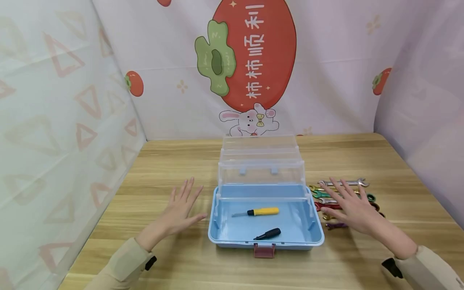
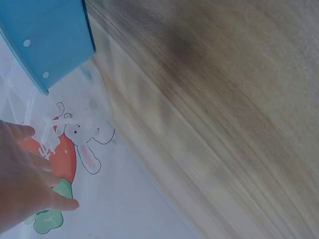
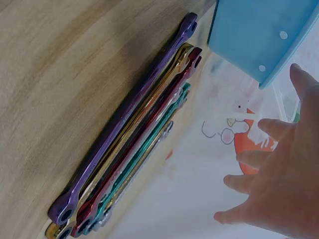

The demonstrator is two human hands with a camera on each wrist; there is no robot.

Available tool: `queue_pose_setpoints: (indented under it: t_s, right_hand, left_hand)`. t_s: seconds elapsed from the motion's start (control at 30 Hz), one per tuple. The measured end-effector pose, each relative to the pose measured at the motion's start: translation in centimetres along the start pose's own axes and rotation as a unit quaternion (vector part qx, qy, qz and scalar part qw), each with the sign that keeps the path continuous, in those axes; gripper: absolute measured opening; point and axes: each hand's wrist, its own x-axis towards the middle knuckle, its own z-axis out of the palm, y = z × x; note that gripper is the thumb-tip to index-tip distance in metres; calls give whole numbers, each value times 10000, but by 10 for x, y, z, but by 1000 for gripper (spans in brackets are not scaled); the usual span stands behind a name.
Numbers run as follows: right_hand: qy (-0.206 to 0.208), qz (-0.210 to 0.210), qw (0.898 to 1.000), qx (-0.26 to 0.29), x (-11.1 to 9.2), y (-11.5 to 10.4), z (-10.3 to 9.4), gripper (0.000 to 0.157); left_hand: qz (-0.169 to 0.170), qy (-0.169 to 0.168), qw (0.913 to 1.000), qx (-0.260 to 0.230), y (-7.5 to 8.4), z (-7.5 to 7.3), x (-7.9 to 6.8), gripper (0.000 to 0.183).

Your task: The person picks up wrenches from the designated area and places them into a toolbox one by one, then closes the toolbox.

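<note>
A light blue toolbox (image 1: 239, 233) with its clear lid (image 1: 261, 171) raised stands mid-table. Inside lie a screwdriver with a yellow handle (image 1: 266, 211) and a black-handled screwdriver (image 1: 270, 233). Left of the box, my left hand (image 1: 179, 211) is held with fingers spread, holding nothing. My right hand (image 1: 353, 207) is likewise spread on the other side, in front of several coloured wrenches (image 1: 335, 226) and partly hiding them in the head view. In the right wrist view the purple wrench (image 3: 124, 117) lies nearest, with gold, red, green and silver ones beside it.
The wooden table (image 1: 174, 161) runs back to a printed cloth (image 1: 174, 108) with persimmons and a rabbit. Cloth walls (image 1: 90, 141) also stand on the left and right. A pink latch (image 1: 264, 251) hangs at the box's front.
</note>
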Motion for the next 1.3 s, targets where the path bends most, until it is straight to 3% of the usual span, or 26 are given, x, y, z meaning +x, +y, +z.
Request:
queue_pose_setpoints:
  t_s: [0.37,0.5,0.6,0.7,0.9,1.07,1.2,1.3]
  right_hand:
    - [193,-256,9992,231,-4,2,-2,68]
    - [243,-305,9982,463,-4,4,-4,66]
    - [378,-412,9966,607,-5,6,-6,64]
    - [501,-511,9949,706,-6,7,-8,61]
    - [555,-548,9911,1079,-6,11,-9,50]
    - [783,-584,9882,1180,-8,17,-8,41]
    - [947,-648,9862,1195,-10,22,-6,33]
    - [894,-668,9841,1383,-11,27,-7,27]
  left_hand:
    - [55,-34,9945,-1047,12,1,1,75]
    - [-122,-83,9860,-1659,16,4,1,74]
    - [-345,-151,9750,-2191,19,5,2,73]
    - [-555,-224,9553,-2896,22,7,3,69]
    - [-1172,-479,8871,-4439,26,11,5,63]
    - [-1388,-596,8409,-5197,29,14,7,60]
    - [-1510,-658,8147,-5560,31,16,9,59]
    - [-1643,-623,8103,-5591,33,18,9,57]
